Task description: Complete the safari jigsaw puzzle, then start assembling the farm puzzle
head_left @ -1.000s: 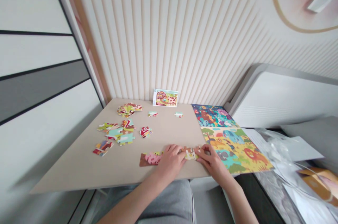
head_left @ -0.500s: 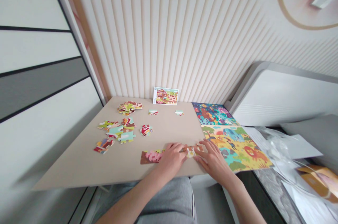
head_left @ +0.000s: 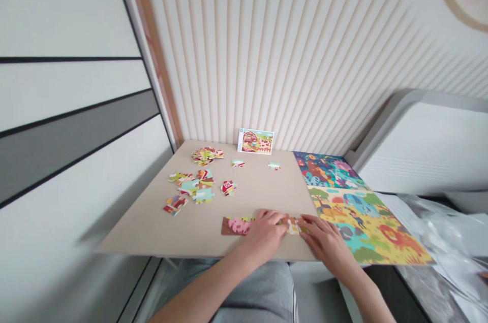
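Observation:
Along the table's near edge lies a joined strip of jigsaw pieces (head_left: 239,226), brown with a pink pig at its left end. My left hand (head_left: 266,231) covers the middle of the strip, its fingers bent over the pieces. At the right end, my right hand (head_left: 324,234) has its thumb and fingers on either side of a brown jigsaw piece (head_left: 293,225) with a white fence. Both hands touch this piece, and the seam under the left fingers is hidden. Farther up lies a loose cluster with a red barn (head_left: 229,188).
At the left are a jigsaw pile (head_left: 206,155), a partly joined group (head_left: 196,188) and a piece group (head_left: 175,204). Single pieces (head_left: 237,163) lie near the picture card (head_left: 255,141) against the wall. Two finished puzzles, dark blue (head_left: 328,170) and yellow (head_left: 366,224), cover the table's right side.
The camera view has turned left, so everything sits farther right in the picture. My hands stay on the strip, with little visible shift against it.

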